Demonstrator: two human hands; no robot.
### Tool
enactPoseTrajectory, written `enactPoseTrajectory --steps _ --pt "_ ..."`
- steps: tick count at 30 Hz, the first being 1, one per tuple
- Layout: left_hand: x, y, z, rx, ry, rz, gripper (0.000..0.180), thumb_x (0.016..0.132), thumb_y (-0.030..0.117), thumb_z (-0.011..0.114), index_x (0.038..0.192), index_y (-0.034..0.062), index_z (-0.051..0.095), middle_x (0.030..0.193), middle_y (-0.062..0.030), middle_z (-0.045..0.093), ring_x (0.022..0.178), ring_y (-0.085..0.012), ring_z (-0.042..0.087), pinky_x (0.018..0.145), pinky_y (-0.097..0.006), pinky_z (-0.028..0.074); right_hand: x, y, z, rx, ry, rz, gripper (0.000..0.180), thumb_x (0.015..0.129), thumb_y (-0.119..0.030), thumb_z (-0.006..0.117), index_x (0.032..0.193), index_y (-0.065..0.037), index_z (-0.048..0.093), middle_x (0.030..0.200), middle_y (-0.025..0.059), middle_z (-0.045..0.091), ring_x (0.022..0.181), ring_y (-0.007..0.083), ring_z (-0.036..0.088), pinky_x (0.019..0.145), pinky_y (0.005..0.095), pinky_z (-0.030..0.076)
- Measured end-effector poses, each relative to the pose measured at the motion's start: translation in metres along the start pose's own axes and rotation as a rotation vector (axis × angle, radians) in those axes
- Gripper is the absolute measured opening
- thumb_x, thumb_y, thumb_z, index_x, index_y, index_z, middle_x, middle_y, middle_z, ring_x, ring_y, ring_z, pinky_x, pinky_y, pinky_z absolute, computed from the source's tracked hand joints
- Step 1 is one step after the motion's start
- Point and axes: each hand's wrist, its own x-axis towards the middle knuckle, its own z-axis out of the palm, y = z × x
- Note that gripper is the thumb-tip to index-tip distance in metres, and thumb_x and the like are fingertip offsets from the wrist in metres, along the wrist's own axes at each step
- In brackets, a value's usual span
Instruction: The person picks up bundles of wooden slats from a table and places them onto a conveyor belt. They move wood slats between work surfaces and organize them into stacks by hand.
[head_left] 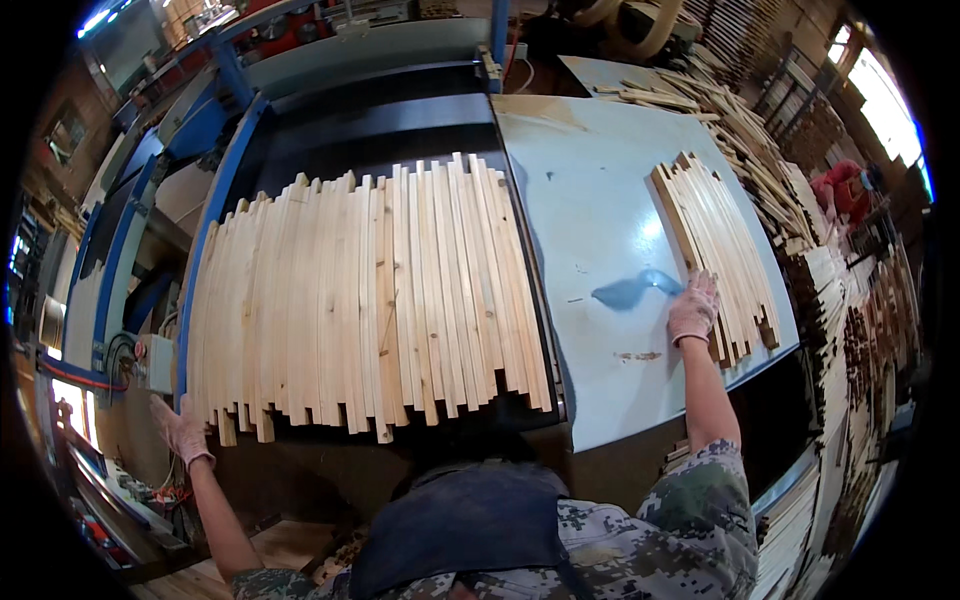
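**Workshop tabletop, two lots of wooden slats**

Pale grey tabletop (600, 200) carries a small stack of wooden slats (715, 250) near its right edge, lying roughly lengthwise away from the person. The right hand (693, 308), in a light glove, lies flat on the near end of that stack — fingers spread, its grip open and closed around nothing.

To the left, a wide spread of slats (370, 300) lies side by side on the dark bed of a blue-framed machine (225, 130), their near ends uneven. The left hand (180, 430), also gloved, sits at the lower left corner of that spread, fingers open and touching or just beside the outermost slat — I cannot tell which.

Further out, loose piles of slats (740, 130) crowd the far right, and stacked strips (800, 520) stand below the tabletop's edge.
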Motion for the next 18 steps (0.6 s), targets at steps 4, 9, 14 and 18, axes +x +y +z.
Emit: enactPoseTrajectory --steps 4,9,14,18 --pt "0.034 0.009 -0.024 0.173 0.003 -0.098 0.084 0.098 0.049 0.060 0.164 0.0061 0.029 0.168 -0.0234 0.032 0.156 -0.0360 0.028 0.128 -0.047 0.021 0.008 0.030 0.013 0.061 -0.025 -0.091 0.061 0.094 -0.011 0.050 0.154 -0.006 0.047 0.156 0.0165 0.045 0.146 0.0324 0.039 0.118 0.0481 0.034" --pt "0.071 0.001 -0.025 0.318 -0.120 -0.098 0.086 0.094 0.047 0.064 0.164 0.0093 0.032 0.167 -0.0159 0.036 0.154 -0.0344 0.033 0.127 -0.047 0.025 0.017 0.036 0.037 0.154 0.265 -0.235 0.059 0.085 0.003 0.057 0.144 -0.002 0.054 0.098 0.0165 0.068 0.089 0.0371 0.068 0.080 0.0471 0.056" --pt "0.066 0.018 -0.032 0.160 -0.150 -0.129 0.085 0.089 0.042 0.066 0.161 0.0087 0.036 0.162 -0.0157 0.043 0.148 -0.0357 0.041 0.120 -0.050 0.036 0.002 -0.021 0.006 0.324 0.148 -0.192 0.051 0.095 -0.011 0.052 0.145 -0.003 0.056 0.099 0.0208 0.068 0.091 0.0377 0.069 0.083 0.0459 0.056" --pt "0.069 0.000 -0.015 0.024 -0.132 -0.171 0.088 0.089 0.042 0.067 0.163 0.0091 0.032 0.167 -0.0161 0.036 0.152 -0.0348 0.037 0.123 -0.047 0.033 -0.062 -0.107 -0.046 0.735 -0.035 -0.287 0.060 0.094 -0.019 0.060 0.150 -0.001 0.051 0.102 0.0221 0.068 0.095 0.0386 0.069 0.086 0.0466 0.056"
